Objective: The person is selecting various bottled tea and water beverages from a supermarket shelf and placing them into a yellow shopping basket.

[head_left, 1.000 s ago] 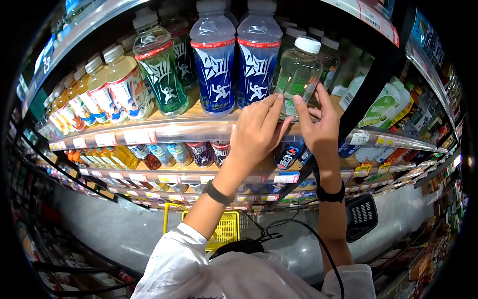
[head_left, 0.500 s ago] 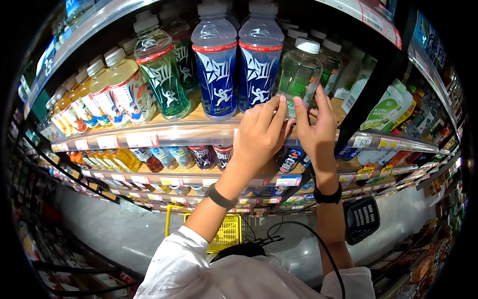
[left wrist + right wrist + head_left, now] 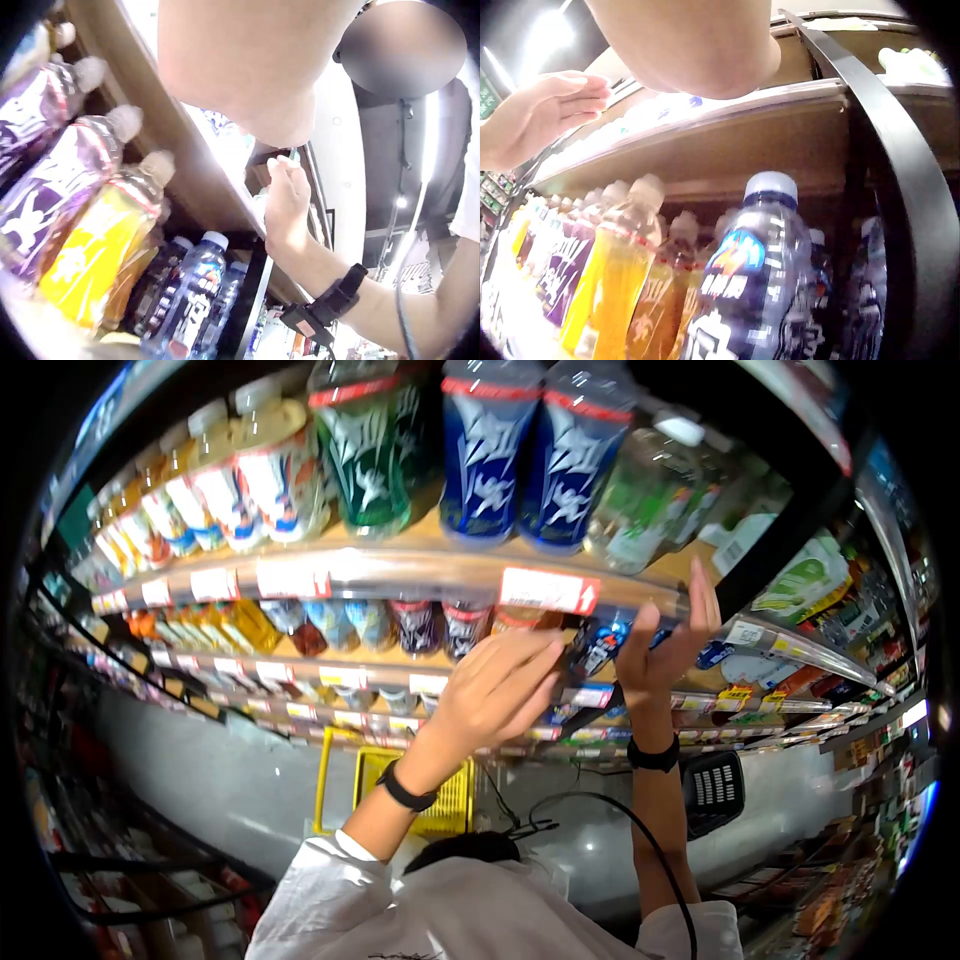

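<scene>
- Blue bottles [image 3: 487, 470], clear bottle [image 3: 640, 500] close together on shelf [image 3: 400, 572] — tight.
- Left hand [image 3: 495, 690], right hand [image 3: 650, 660] empty, fingers loosely open.
- Move gently — fingers clear of shelf.

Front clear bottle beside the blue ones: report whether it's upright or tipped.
Upright: the front clear bottle stands on the shelf with its white cap at the top.

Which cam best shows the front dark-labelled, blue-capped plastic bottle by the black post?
Right wrist: the bottle is largest, cap and upper label visible, base cropped. Left wrist shows it smaller, tilted. Head shows a small part, between left hand and right hand.
</scene>
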Demonstrator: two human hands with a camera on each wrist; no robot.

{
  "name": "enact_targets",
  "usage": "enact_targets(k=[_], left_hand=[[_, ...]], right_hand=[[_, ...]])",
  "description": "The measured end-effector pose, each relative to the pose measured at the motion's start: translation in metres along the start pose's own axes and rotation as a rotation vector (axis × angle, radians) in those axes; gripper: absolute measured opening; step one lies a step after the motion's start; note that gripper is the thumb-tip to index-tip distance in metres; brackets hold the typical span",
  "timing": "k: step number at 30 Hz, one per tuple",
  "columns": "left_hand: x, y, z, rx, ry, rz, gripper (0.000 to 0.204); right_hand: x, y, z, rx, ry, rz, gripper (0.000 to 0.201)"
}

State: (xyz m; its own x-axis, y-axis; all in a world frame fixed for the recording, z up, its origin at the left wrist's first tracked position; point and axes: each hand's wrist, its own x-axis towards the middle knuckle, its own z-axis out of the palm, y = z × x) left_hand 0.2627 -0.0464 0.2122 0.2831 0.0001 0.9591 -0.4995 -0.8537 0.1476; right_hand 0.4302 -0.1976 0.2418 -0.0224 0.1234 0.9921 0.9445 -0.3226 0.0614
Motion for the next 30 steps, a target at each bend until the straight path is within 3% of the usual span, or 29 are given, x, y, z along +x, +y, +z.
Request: enact_targets(k=[1,2,4,8,9,11,14,18,20,21,23,24,27,30], left_hand=[[-0.027,0.001,-0.013,-0.015,-0.002,-0.060,0.036],[-0.061,0.002,-0.024,-0.027,-0.003,-0.131,0.032],[-0.132,0.011,-0.046,-0.029,-0.008,-0.460,0.023],[-0.259,0.017,-0.094,0.134,-0.011,-0.925,0.014],[-0.293,0.019,-0.103,0.151,-0.012,-0.983,0.014],[-0.365,0.027,-0.121,0.156,-0.048,-1.312,0.013],[-0.476,0.049,-0.139,0.158,-0.197,-1.715,0.028],[-0.575,0.056,-0.143,0.160,-0.306,-1.828,0.039],[-0.639,0.042,-0.131,0.348,-0.521,-1.644,0.055],[-0.649,0.031,-0.126,0.358,-0.514,-1.670,0.055],[-0.656,-0.001,-0.112,0.303,-0.860,-1.873,0.081],[-0.675,-0.011,-0.103,0.302,-0.855,-1.878,0.081],[-0.710,-0.032,-0.078,0.295,-1.214,-1.830,0.107],[-0.746,-0.030,-0.061,0.295,-1.167,-1.766,0.102]], right_hand=[[-0.019,-0.004,-0.008,-0.057,-0.042,-0.031,0.039],[-0.045,-0.008,-0.005,0.053,0.032,-0.063,0.031],[-0.089,-0.021,-0.008,0.173,-0.154,-0.151,0.028],[-0.178,-0.066,0.000,0.424,-0.709,0.001,0.029],[-0.201,-0.077,0.009,0.462,-0.753,0.014,0.029],[-0.248,-0.102,0.027,0.572,-0.991,0.093,0.021],[-0.326,-0.135,0.033,0.698,-1.352,0.254,0.011],[-0.385,-0.188,0.019,0.788,-1.561,0.319,0.006],[-0.411,-0.209,-0.006,0.738,-1.589,0.328,0.005],[-0.417,-0.220,-0.018,0.756,-1.607,0.453,0.006],[-0.433,-0.232,-0.054,0.692,-1.658,0.525,0.006],[-0.437,-0.237,-0.072,0.644,-1.714,0.633,0.007],[-0.438,-0.247,-0.127,0.468,-1.831,0.850,0.010],[-0.439,-0.257,-0.173,0.352,-1.868,0.954,0.018]])
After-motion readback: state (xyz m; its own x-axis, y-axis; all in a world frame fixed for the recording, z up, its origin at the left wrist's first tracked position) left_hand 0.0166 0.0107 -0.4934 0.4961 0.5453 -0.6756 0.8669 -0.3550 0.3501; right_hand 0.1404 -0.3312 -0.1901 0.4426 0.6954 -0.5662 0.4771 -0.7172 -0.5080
